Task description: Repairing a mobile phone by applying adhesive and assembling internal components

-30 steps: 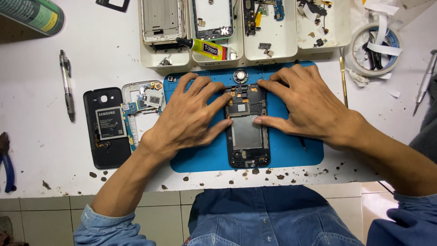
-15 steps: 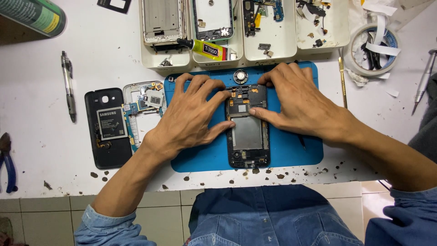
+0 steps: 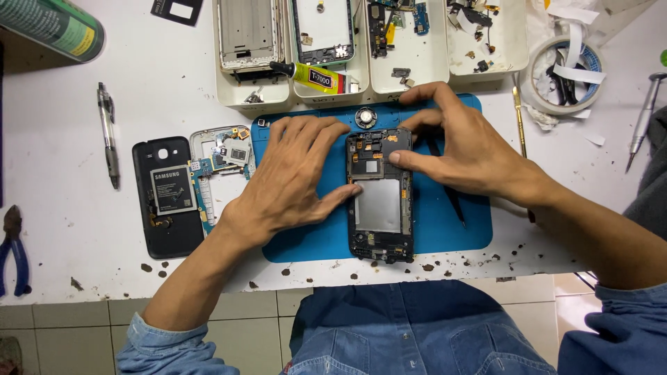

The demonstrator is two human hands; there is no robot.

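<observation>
At the far left edge a pair of blue-handled pliers lies on the white table, with a green can up in the corner and a pen beside it. Next comes a black phone back touching a stripped white frame with a circuit board. On the blue mat the left hand lies flat and spread wide, its thumb against the left edge of the opened phone, which sits upright in the mat's middle. The right hand is half curled, holding nothing, its thumb tip pressing on the phone's upper part. White trays of parts and a glue tube sit behind; a tape roll and screwdriver lie right.
</observation>
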